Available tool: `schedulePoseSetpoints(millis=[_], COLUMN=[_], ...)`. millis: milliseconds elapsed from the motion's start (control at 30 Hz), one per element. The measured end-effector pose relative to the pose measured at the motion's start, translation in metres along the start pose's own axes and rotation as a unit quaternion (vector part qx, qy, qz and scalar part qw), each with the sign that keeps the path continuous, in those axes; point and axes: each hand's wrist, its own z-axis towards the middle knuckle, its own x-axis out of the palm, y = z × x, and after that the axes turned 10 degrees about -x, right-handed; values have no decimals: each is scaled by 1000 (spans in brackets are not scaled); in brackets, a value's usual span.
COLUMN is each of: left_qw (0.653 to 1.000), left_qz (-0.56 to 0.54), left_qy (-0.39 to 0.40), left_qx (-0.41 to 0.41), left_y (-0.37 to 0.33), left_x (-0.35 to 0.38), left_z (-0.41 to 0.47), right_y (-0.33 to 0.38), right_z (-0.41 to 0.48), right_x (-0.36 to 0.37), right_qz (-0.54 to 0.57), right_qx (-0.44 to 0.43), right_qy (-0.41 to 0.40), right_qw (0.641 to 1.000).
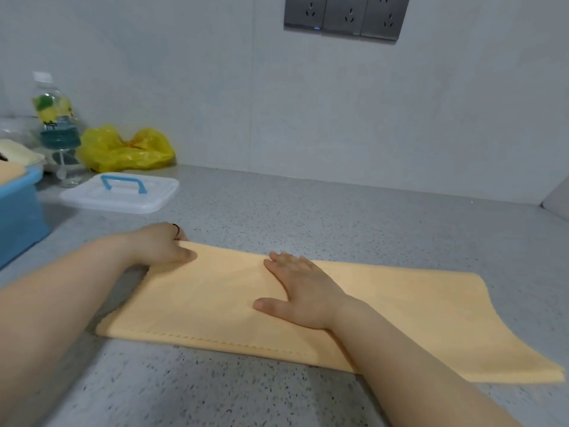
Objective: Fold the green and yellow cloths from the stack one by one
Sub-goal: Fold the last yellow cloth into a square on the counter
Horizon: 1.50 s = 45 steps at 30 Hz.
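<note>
A yellow cloth point(415, 306) lies folded in half on the grey speckled counter, its doubled zigzag edges along the near side. My left hand point(160, 246) pinches the cloth's far left corner, thumb on top and fingers curled under the fold. My right hand point(303, 289) lies flat on the middle of the cloth with straight fingers, pressing it down. At the far left a blue bin point(18, 211) holds more yellow cloth point(9, 174).
A clear lid with a blue handle point(123, 192) lies on the counter point(338, 217) behind my left hand. A yellow plastic bag point(126, 151) and a drink bottle point(54, 118) stand against the wall at the back left. Wall sockets point(346, 15) are mounted above.
</note>
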Motion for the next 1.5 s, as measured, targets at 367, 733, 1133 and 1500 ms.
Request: schedulePoseSetpoints(millis=[367,733,1133,1500], left_qw=[924,906,928,927], left_qz=[-335,-397,-348,-363], left_qy=[169,142,112,75], left_qx=[-72,-15,78,56], left_y=[32,11,-96,-102], left_x=[-16,-51,-65,-55], left_z=[-11,-48,-70,-69], right_y=[-1,2,-5,57], right_z=[1,1,-75,-80], right_x=[1,-3,-42,0], right_qz=[2,2,-15,-42], right_qx=[-3,9,47,-101], right_qy=[10,28,10,27], right_qw=[1000,1000,999,994])
